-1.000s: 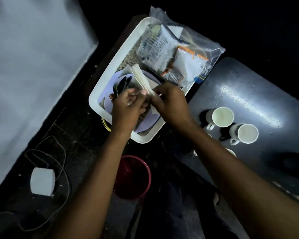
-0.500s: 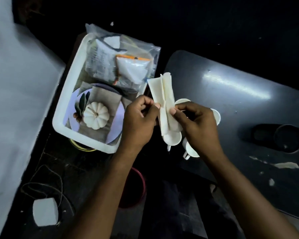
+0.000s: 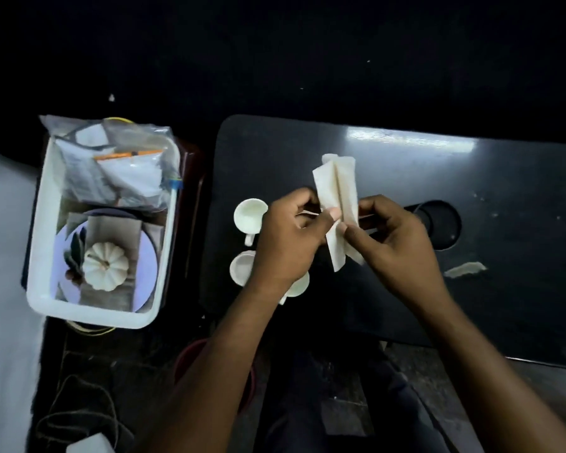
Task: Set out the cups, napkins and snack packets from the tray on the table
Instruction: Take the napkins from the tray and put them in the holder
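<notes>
Dim light fell on the dark glossy table [image 3: 406, 178], its far edge catching a glare. Above its middle the person held a folded stack of cream paper napkins [image 3: 337, 204] upright, clear of the surface. The left hand [image 3: 288, 237] pinched the near leaves between thumb and fingertips; the right hand [image 3: 392, 237] was closed on the far leaves, as if parting one from the rest. Three small white cups [image 3: 250, 214] stood by the table's left edge, partly under the left wrist. Well apart to the left, the white plastic tray [image 3: 41, 230] held the clear bag of snack packets [image 3: 118, 165]. I judged that a downward tug could knock a cup over, or several napkins might come away together
</notes>
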